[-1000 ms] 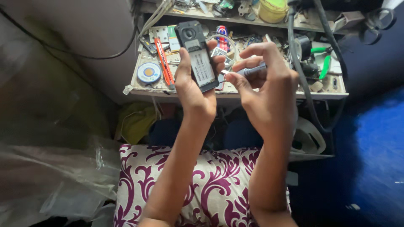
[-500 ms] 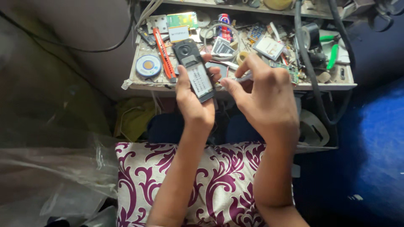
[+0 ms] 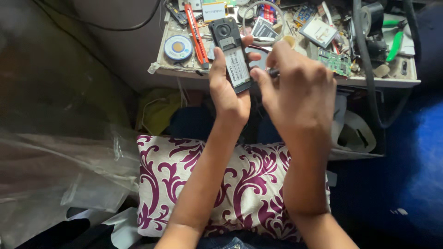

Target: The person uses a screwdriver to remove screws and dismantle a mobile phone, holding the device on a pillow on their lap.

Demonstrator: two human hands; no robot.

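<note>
The left hand (image 3: 228, 94) is clamped around a small black phone (image 3: 230, 53), back side up, fingers wrapped on its edges and the thumb along its left side. The back cover is already off: a pale label and the round camera ring show in the open shell. The right hand (image 3: 295, 92) is closed on a thin dark tool (image 3: 273, 72), pinched between thumb and fingers, its tip just beside the phone's lower right edge, close to the left fingertips. By the look of it, the phone is opened but the work inside is only under way; I cannot tell whether anything is loosened yet.

Beyond the grip lies a cluttered workbench (image 3: 392, 82), with a red cutter (image 3: 196, 27) and a round blue tin (image 3: 178, 47) just past the left thumb, and a green circuit board (image 3: 336, 61) past the right knuckles. Below both wrists sits a purple-patterned cushion (image 3: 157, 184).

The right hand hides most of the tool, so its kind and tip are unclear. Whether tip and phone touch cannot be made out.
</note>
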